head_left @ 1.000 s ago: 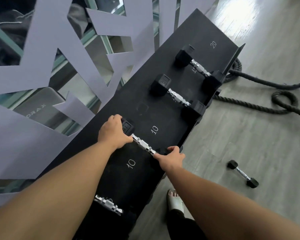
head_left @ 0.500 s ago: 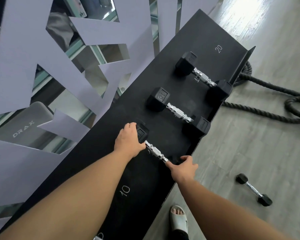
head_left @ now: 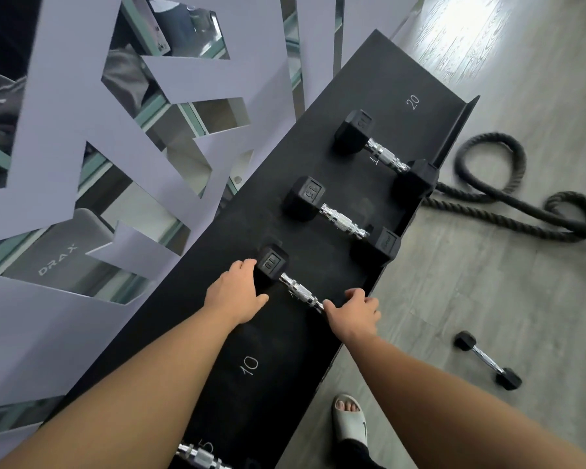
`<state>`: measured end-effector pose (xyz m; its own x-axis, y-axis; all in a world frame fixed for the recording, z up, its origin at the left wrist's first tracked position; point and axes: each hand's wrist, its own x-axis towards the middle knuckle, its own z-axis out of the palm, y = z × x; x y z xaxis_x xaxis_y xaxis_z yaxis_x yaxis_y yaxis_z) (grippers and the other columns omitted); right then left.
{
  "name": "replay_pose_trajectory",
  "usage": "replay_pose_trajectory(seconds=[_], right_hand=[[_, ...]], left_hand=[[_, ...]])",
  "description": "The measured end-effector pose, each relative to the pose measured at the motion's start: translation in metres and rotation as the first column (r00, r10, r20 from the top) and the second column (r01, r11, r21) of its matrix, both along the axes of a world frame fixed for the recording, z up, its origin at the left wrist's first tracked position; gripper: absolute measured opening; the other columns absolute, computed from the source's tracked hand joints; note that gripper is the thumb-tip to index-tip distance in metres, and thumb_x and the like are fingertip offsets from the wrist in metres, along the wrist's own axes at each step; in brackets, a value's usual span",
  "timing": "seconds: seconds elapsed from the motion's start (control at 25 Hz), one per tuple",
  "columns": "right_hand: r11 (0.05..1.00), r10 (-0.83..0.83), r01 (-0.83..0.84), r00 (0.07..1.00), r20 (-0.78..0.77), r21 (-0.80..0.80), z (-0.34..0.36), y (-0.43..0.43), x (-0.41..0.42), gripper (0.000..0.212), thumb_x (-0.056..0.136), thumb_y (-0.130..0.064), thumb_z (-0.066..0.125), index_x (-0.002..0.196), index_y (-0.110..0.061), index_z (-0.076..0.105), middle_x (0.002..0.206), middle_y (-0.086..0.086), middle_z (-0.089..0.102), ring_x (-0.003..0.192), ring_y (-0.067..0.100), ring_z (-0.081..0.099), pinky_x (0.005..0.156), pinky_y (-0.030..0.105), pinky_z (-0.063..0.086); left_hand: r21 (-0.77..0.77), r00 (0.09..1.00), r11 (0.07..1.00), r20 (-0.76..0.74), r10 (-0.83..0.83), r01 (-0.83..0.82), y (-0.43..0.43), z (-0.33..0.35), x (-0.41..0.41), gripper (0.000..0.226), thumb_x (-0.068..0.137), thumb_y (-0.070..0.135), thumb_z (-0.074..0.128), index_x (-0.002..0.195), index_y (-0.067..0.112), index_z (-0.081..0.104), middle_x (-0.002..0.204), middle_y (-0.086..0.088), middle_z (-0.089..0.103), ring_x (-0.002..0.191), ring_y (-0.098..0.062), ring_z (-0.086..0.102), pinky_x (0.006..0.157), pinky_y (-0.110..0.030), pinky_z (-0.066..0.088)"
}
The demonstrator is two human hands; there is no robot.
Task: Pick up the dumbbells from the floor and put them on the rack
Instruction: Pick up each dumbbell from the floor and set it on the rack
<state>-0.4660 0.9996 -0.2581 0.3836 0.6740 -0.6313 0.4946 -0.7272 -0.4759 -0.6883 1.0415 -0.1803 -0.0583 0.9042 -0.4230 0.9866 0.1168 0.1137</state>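
A black hex dumbbell marked 10 [head_left: 296,290] lies across the black rack shelf [head_left: 379,79]. My left hand [head_left: 234,296] cups its far head, and my right hand [head_left: 352,313] covers its near head at the shelf's front edge. Further along the shelf rest two heavier dumbbells, one marked 15 [head_left: 340,221] and another [head_left: 384,154] behind it. A small dumbbell [head_left: 486,360] lies on the grey floor to the right. Part of one more chrome handle [head_left: 198,456] shows at the bottom of the rack.
A thick black rope [head_left: 508,214] coils on the floor past the rack's far end. A wall panel with cut-out shapes and mirrors [head_left: 65,130] runs along the rack's left side. My sandalled foot [head_left: 349,419] stands by the rack's front.
Both hands have slid the dumbbell marked 10 further along the shelf, closer to the dumbbell marked 15. The view has shifted the same way.
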Motion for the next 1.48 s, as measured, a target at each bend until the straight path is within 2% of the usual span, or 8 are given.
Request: replay_pose_trajectory(seconds=[0.2, 0.4, 0.6, 0.72, 0.92, 1.04, 1.32, 1.48], right_hand=[[0.972, 0.186, -0.195, 0.980, 0.076, 0.133, 0.050, -0.006, 0.008, 0.049, 0.086, -0.047, 0.064, 0.128, -0.024, 0.051, 0.134, 0.008, 0.046, 0.124, 0.033, 0.045, 0.103, 0.045, 0.044], [0.893, 0.340, -0.384, 0.917, 0.208, 0.235, 0.126, -0.028, 0.021, 0.042, 0.086, -0.045, 0.062, 0.123, -0.025, 0.057, 0.123, 0.004, 0.059, 0.117, 0.032, 0.054, 0.097, 0.045, 0.048], [0.838, 0.410, -0.498, 0.845, 0.343, 0.223, 0.203, -0.106, 0.025, 0.024, 0.083, -0.043, 0.063, 0.102, -0.029, 0.061, 0.113, 0.004, 0.067, 0.109, 0.030, 0.063, 0.092, 0.040, 0.053], [0.832, 0.399, -0.505, 0.831, 0.388, 0.227, 0.236, -0.155, 0.026, 0.016, 0.083, -0.041, 0.065, 0.092, -0.029, 0.058, 0.110, 0.003, 0.069, 0.106, 0.028, 0.064, 0.088, 0.037, 0.054], [0.836, 0.371, -0.497, 0.824, 0.428, 0.233, 0.276, -0.232, 0.023, 0.020, 0.085, -0.042, 0.065, 0.099, -0.028, 0.064, 0.113, 0.000, 0.068, 0.107, 0.025, 0.064, 0.087, 0.036, 0.053], [0.834, 0.363, -0.497, 0.821, 0.441, 0.238, 0.301, -0.261, 0.029, 0.018, 0.086, -0.043, 0.064, 0.098, -0.029, 0.062, 0.111, -0.001, 0.067, 0.102, 0.024, 0.063, 0.080, 0.034, 0.050], [0.839, 0.293, -0.462, 0.828, 0.478, 0.286, 0.352, -0.299, 0.081, 0.019, 0.086, -0.043, 0.063, 0.097, -0.027, 0.063, 0.102, -0.004, 0.065, 0.101, 0.024, 0.064, 0.089, 0.040, 0.055], [0.854, 0.265, -0.425, 0.851, 0.453, 0.300, 0.343, -0.331, 0.139, 0.021, 0.085, -0.043, 0.063, 0.099, -0.027, 0.064, 0.102, -0.002, 0.066, 0.096, 0.023, 0.064, 0.080, 0.036, 0.053]], left_hand=[[-0.009, 0.999, 1.000, -0.045, -0.021, 0.020, -0.024, 0.042, -0.021, 0.066, 0.088, 0.052, 0.071, 0.144, 0.032, 0.045, 0.141, 0.005, 0.056, 0.119, -0.022, 0.061, 0.084, -0.040, 0.057], [0.087, 0.994, 0.991, -0.028, -0.103, 0.105, -0.048, 0.107, -0.026, 0.052, 0.089, 0.055, 0.066, 0.134, 0.031, 0.054, 0.125, 0.008, 0.066, 0.109, -0.018, 0.064, 0.085, -0.040, 0.057], [0.142, 0.963, 0.952, -0.041, -0.268, 0.271, -0.123, 0.171, -0.023, 0.043, 0.087, 0.063, 0.062, 0.121, 0.037, 0.060, 0.113, 0.012, 0.070, 0.102, -0.017, 0.065, 0.083, -0.036, 0.053], [0.152, 0.949, 0.937, -0.053, -0.311, 0.316, -0.169, 0.199, -0.026, 0.042, 0.087, 0.064, 0.061, 0.120, 0.037, 0.061, 0.113, 0.012, 0.070, 0.101, -0.017, 0.064, 0.081, -0.036, 0.051], [0.174, 0.940, 0.924, -0.038, -0.338, 0.339, -0.232, 0.240, -0.028, 0.039, 0.088, 0.063, 0.063, 0.116, 0.036, 0.064, 0.115, 0.009, 0.069, 0.105, -0.019, 0.063, 0.090, -0.038, 0.053], [0.200, 0.929, 0.909, -0.012, -0.370, 0.365, -0.248, 0.265, -0.012, 0.036, 0.087, 0.062, 0.064, 0.111, 0.035, 0.065, 0.113, 0.009, 0.069, 0.103, -0.018, 0.064, 0.089, -0.037, 0.054], [0.249, 0.914, 0.894, 0.071, -0.400, 0.372, -0.271, 0.294, 0.041, 0.031, 0.080, 0.066, 0.066, 0.096, 0.040, 0.063, 0.103, 0.016, 0.070, 0.095, -0.013, 0.065, 0.089, -0.039, 0.054], [0.225, 0.886, 0.877, 0.098, -0.454, 0.424, -0.294, 0.283, 0.111, 0.033, 0.079, 0.066, 0.065, 0.099, 0.039, 0.064, 0.098, 0.018, 0.068, 0.091, -0.009, 0.065, 0.088, -0.038, 0.056]])
